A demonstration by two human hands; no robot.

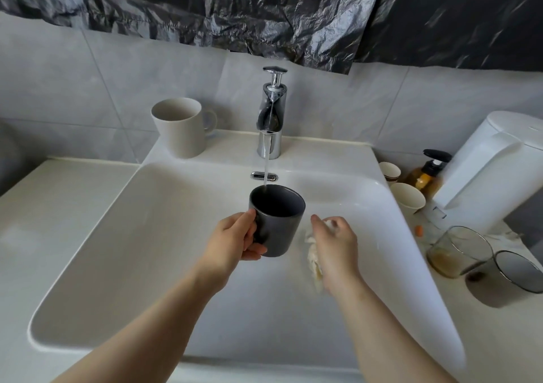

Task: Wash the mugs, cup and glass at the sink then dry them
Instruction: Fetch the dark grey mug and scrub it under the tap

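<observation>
My left hand (235, 240) grips a dark grey mug (277, 221) by its side over the white sink (147, 235). Water runs from the chrome tap (271, 112) straight into the mug. Just right of the mug, my right hand (336, 243) holds a crumpled whitish cloth (314, 262). A beige mug (180, 127) stands upright on the sink ledge left of the tap. On the counter at the right lie a stained glass (458, 250) and a clear glass (517, 271) on their sides, and two paper cups (407, 197) stand upright.
A soap pump bottle (427, 175) and a white appliance (493, 165) stand at the right behind the cups. A small orange bit (419, 230) lies on the counter. Black plastic sheeting (264, 9) hangs on the tiled wall above.
</observation>
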